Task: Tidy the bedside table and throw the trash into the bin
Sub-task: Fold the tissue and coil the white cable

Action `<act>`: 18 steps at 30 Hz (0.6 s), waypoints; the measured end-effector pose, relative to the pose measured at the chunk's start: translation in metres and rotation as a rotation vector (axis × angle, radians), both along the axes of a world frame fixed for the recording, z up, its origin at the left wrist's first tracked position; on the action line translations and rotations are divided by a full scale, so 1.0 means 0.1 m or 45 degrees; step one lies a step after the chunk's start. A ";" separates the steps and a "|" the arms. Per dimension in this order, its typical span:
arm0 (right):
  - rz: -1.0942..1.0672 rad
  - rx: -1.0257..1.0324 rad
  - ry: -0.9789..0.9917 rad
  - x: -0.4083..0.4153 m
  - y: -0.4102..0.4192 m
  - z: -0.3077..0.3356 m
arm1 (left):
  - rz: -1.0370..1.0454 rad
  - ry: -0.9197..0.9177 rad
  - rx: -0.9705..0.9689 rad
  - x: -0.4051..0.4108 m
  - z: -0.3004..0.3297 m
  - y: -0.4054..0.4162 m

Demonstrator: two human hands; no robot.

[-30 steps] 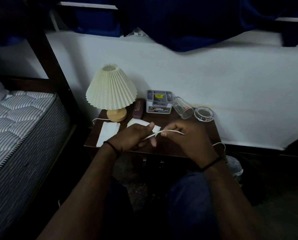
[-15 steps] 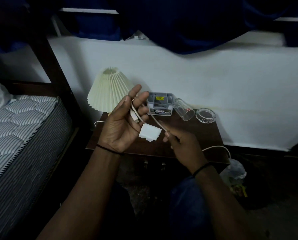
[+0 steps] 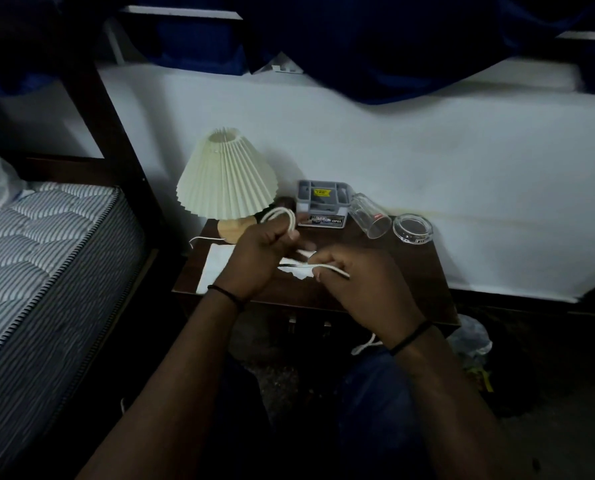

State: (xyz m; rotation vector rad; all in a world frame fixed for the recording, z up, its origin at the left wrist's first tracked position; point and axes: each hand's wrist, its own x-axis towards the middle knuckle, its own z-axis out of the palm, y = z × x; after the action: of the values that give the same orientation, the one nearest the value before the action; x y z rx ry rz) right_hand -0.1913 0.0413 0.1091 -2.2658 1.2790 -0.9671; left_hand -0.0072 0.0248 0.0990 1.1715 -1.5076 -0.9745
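both hands grip white cable (image 3: 282,216): left hand (image 3: 258,258) holds loops, right hand (image 3: 355,282) pinches strand.

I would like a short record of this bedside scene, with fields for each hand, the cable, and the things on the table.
left hand: grips loops of the white cable
right hand: pinches a free stretch of the cable
bedside table: dark wood, beside the bed
lamp: pleated shade, rear left of the table
grey box: behind the hands
drinking glass: lying on its side
glass ashtray: rear right
white papers: flat, partly hidden by the hands
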 end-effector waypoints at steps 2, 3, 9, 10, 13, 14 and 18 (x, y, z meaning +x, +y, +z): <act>-0.030 -0.089 -0.034 -0.05 -0.01 0.04 | -0.130 -0.102 0.118 -0.02 -0.01 0.04; -0.049 -0.126 -0.061 -0.08 -0.01 0.05 | -0.194 -0.141 0.164 -0.03 0.01 0.06; -0.142 -0.364 -0.230 -0.21 0.00 0.15 | -0.442 0.001 0.440 -0.11 0.17 0.17; -0.151 -0.375 -0.245 -0.22 0.00 0.15 | -0.495 0.050 0.462 -0.12 0.17 0.18; -0.147 -0.354 -0.347 -0.22 -0.05 0.08 | -0.649 0.213 0.465 -0.14 0.17 0.21; -0.135 -0.307 -0.409 -0.21 -0.07 0.04 | -0.692 0.274 0.458 -0.15 0.18 0.22; -0.072 -0.066 -0.524 -0.19 -0.12 -0.14 | -0.837 0.769 0.553 -0.14 0.22 0.21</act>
State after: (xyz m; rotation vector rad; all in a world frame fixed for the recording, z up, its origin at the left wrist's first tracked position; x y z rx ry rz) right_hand -0.2102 0.0296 0.0953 -1.9350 1.1481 -1.4122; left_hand -0.0216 0.0459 0.1206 0.5414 -1.2098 -1.9712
